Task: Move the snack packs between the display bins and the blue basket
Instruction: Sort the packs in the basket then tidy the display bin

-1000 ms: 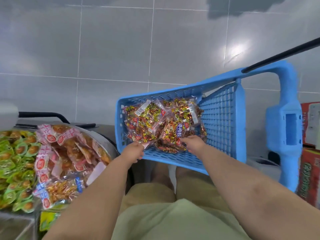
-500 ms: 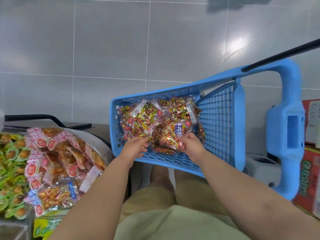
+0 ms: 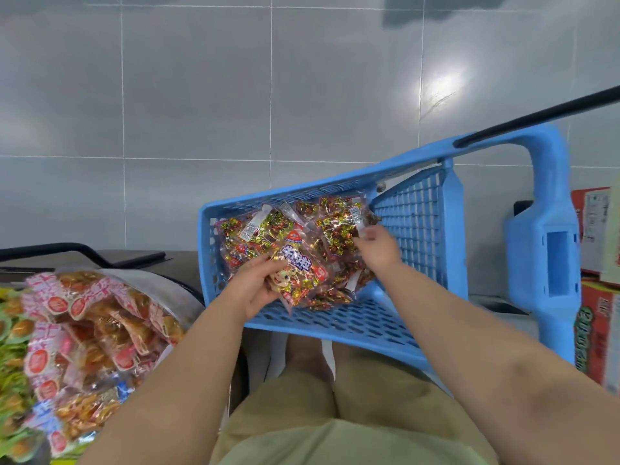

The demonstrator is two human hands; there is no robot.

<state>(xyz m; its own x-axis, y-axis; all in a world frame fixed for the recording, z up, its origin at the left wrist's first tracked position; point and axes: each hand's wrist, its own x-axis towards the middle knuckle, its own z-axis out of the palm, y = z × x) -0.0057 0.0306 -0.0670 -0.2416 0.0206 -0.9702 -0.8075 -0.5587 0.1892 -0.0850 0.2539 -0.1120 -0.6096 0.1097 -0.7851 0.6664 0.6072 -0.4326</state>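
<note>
A blue basket point(image 3: 339, 323) lies tilted in front of me, holding several clear snack packs of red and gold sweets. My left hand point(image 3: 255, 286) grips one snack pack point(image 3: 298, 273) with a cartoon face and blue lettering, lifted off the pile. My right hand point(image 3: 377, 246) pinches the corner of another snack pack point(image 3: 339, 226) at the back right of the basket. More packs point(image 3: 258, 229) lie at the basket's back left.
At the left a metal display bin point(image 3: 151, 280) is heaped with pink-labelled snack packs point(image 3: 87, 323), with green packs point(image 3: 10, 357) beside it. The basket's tall blue handle point(image 3: 547, 236) rises at the right, with red cartons point(image 3: 597, 323) behind. A tiled floor lies beyond.
My left hand has taken hold of the cartoon-face pack and raised it. My right hand has moved back and right to the corner of a rear pack.
</note>
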